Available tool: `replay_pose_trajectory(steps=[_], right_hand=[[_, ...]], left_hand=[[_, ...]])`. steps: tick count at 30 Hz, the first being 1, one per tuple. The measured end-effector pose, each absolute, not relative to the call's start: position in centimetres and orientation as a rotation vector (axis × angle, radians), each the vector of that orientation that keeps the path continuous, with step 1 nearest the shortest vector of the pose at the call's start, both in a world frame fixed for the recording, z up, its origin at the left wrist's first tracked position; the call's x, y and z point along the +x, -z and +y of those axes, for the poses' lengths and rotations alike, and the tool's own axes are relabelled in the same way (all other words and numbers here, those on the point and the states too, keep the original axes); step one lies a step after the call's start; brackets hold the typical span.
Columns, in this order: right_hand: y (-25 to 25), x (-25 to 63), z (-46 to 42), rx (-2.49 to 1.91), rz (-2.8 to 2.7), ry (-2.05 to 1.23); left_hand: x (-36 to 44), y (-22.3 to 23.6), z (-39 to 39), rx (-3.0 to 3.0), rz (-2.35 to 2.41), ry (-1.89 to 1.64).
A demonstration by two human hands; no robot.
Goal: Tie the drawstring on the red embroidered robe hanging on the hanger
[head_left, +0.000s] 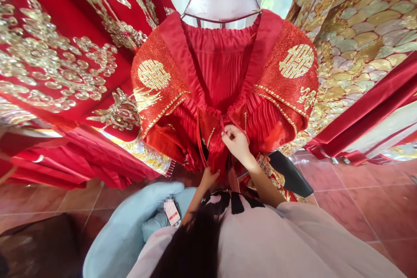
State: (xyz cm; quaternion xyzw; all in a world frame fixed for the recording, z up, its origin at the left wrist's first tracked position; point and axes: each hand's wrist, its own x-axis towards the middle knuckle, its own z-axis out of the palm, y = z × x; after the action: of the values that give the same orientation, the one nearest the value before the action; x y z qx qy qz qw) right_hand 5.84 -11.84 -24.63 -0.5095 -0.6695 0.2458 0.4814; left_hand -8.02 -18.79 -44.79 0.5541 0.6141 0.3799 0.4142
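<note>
A red pleated skirt (218,65) with a gathered waistband hangs before me, its two glittery red panels bearing gold emblems. At the front of the waistband, my right hand (238,142) is closed in a pinch on a thin red drawstring (222,122). Lower down and to the left, my left hand (210,177) has its fingers closed round the lower end of a long red cord (199,137), against the red cloth. Part of that hand's grip is hidden in the folds.
The skirt hangs from a dark-framed hanger (224,21). Beaded red cloth (65,65) hangs at the left, gold scale-patterned cloth (368,30) at the right. Below are a pale blue chair (114,230) with a small printed packet (171,212), a black flat object (293,173) and a tiled floor (355,195).
</note>
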Motion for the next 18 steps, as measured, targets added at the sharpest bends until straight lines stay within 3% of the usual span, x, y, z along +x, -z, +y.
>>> replay_pose_trajectory(steps=[8, 14, 18], right_hand=[[29.4, 4.7, -14.2, -1.178, -1.633, -0.678], [30.7, 4.8, -13.0, -1.223, -1.619, -0.695], [29.7, 4.6, -13.9, -1.184, -1.689, -0.745]], left_hand=[[-7.8, 43.0, -18.7, 1.422, 1.590, -1.167], [-7.8, 33.2, -15.4, 1.476, 1.455, -1.479], [-7.0, 26.9, -13.5, 1.446, 1.116, -1.559]])
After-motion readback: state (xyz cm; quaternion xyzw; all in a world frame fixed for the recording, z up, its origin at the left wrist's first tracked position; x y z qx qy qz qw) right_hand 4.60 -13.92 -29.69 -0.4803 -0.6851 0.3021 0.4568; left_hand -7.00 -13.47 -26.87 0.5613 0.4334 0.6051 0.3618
